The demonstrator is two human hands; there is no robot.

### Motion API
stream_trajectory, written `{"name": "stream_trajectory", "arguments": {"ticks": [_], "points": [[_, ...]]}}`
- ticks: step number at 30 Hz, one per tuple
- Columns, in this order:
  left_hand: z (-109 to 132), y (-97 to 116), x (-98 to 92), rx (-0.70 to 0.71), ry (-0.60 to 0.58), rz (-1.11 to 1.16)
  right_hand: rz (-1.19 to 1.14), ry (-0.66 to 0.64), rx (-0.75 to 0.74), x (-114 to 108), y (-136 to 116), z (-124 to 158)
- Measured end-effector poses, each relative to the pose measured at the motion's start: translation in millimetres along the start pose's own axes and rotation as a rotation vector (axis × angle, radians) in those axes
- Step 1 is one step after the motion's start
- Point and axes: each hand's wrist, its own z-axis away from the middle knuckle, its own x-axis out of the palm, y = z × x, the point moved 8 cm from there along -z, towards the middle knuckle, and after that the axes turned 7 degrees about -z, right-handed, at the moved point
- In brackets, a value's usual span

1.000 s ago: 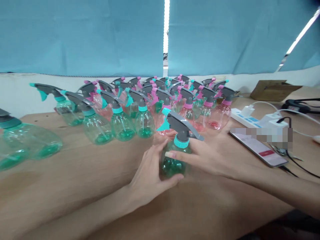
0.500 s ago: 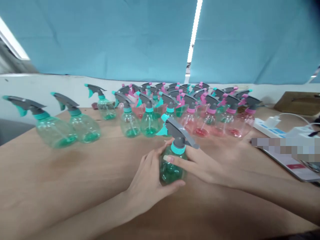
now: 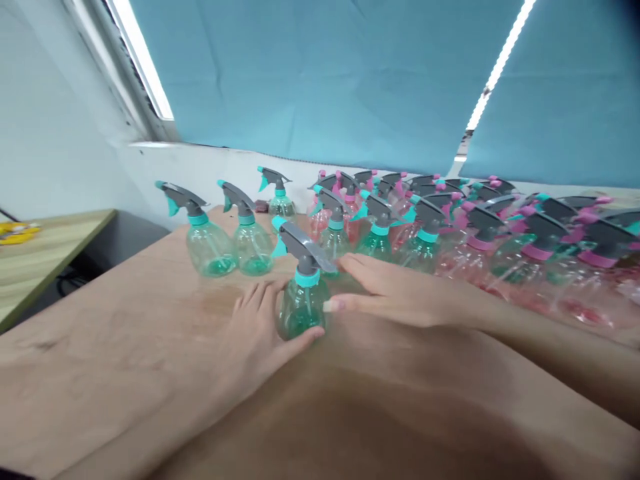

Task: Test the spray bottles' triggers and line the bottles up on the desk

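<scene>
A green spray bottle point(image 3: 301, 308) with a grey trigger head and teal collar stands upright on the wooden table point(image 3: 125, 347). My left hand point(image 3: 255, 333) cups its body from the left, thumb curled under the front. My right hand point(image 3: 395, 290) lies against its right side, fingers stretched toward the neck. Both hands are on this one bottle.
Two green spray bottles point(image 3: 207, 233) stand to the left behind it. A dense group of green and pink spray bottles point(image 3: 450, 230) fills the back right. A blue curtain point(image 3: 320, 73) hangs behind. A second table point(image 3: 45, 253) is at far left.
The view has swung left and the bottle, held in both hands, has slid left toward the two separate green bottles. The phone and power strip have left the view.
</scene>
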Motion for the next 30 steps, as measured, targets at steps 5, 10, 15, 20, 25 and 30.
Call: {"name": "stream_trajectory", "arguments": {"ticks": [5,10,15,20,25,30], "points": [[-23,-26,-2.6,0.012,0.069,-0.23,0.099,0.124,-0.018,-34,-5,-21],[-45,-36,4.0,0.016,0.08,-0.398,0.329,0.478,-0.148,-80,-25,-37],[-62,-38,8.1,0.056,0.064,-0.513,0.514,0.661,-0.172,-93,-17,-59],[-74,-40,13.3,0.073,0.047,-0.508,0.515,0.638,-0.122,-85,8,-83],[-82,-45,19.4,0.085,0.089,-0.445,0.425,0.567,-0.007,-86,25,-94],[-86,-48,23.7,0.058,0.086,-0.482,0.394,0.475,0.072,-84,33,-100]]}}
